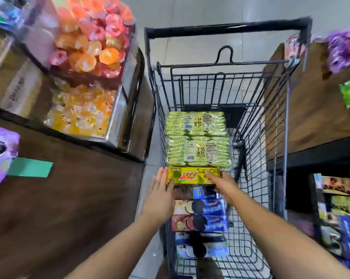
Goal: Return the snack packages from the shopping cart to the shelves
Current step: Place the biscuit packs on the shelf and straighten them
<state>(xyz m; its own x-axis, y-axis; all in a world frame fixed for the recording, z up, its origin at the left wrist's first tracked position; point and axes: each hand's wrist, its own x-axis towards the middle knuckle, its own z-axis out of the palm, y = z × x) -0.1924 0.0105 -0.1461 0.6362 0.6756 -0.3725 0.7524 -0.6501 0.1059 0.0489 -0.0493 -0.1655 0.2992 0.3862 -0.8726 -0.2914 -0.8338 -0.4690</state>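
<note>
A black wire shopping cart stands in the aisle with snack packages in a row. A yellow snack package lies across the middle. My left hand touches its left end with straight fingers. My right hand lies on its right end, fingers over the top. Beyond it lie two light green cake packs. Nearer to me lie several blue cookie packages.
A dark wooden shelf with a green tag and a purple bag is on the left, with bins of orange and pink wrapped sweets above. On the right are wooden shelves with purple, green and blue packages.
</note>
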